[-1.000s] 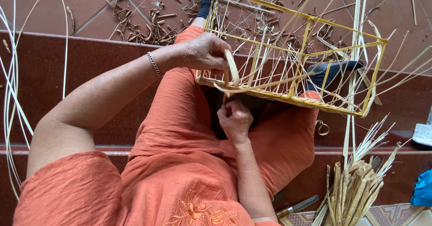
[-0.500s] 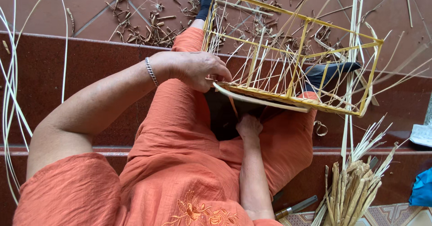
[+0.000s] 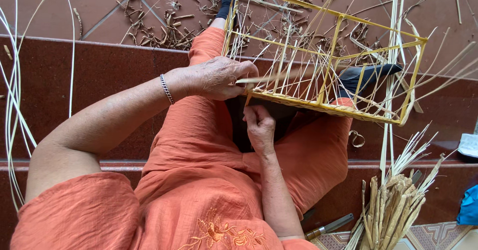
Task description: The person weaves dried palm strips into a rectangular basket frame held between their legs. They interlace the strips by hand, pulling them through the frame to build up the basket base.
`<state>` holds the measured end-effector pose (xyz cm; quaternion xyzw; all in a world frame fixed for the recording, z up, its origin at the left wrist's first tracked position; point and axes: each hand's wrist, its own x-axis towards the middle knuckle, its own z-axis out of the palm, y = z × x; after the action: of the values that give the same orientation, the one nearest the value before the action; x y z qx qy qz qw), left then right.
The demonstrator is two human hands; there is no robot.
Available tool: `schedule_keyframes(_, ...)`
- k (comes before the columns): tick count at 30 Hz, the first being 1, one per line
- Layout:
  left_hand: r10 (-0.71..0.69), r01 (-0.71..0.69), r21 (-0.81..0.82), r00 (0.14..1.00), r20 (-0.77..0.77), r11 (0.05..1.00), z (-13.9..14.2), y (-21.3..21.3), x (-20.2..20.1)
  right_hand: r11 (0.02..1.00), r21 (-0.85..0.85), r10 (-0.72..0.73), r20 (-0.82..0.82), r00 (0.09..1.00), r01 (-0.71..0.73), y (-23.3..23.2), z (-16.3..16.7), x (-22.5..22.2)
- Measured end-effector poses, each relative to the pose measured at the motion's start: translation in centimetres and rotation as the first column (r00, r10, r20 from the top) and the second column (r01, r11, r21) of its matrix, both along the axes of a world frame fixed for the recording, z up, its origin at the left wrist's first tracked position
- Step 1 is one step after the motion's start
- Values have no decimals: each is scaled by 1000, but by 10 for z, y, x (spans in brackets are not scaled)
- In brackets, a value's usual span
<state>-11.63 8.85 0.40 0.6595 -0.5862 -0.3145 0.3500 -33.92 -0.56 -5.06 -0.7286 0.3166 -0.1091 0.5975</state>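
The basket frame (image 3: 323, 56) looks like yellow-painted thin rods with a smooth finish, and the strips (image 3: 279, 76) woven in it are pale, dry cane, matt. The orange clothing (image 3: 199, 170) is a crinkled, matt cloth. The steps (image 3: 99, 66) are dark red polished stone, slightly glossy.

The left hand (image 3: 219, 77) is raised in front of the body, back turned up, its fingers curled shut around a thin pale cane strip (image 3: 269, 78) at the near corner of the yellow frame basket (image 3: 343, 51). The left forearm runs bare from the lower left up to it, bent at the elbow, a thin bracelet on the wrist. The right hand (image 3: 260, 128) sits lower and closer in, just below that same corner, fingers folded, thumb pressed toward the frame's bottom edge. Its forearm rises almost straight from the lap.
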Motion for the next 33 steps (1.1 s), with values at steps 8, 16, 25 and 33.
schedule_keyframes(8,0,5,-132,999,40,991,-10,1,-3,981,-196,-29,-117,993,5,-7,-1,-11)
schedule_keyframes(16,111,-91,-231,991,78,969,-14,4,-10,947,-321,0,-43,999,-14,0,-4,-17)
schedule_keyframes(25,102,-135,-274,986,-129,952,-18,-5,-10,885,-455,153,88,984,-97,21,29,-47)
schedule_keyframes(33,283,-271,-369,959,-22,889,-39,-5,-19,813,-540,381,215,899,-216,54,63,-19)
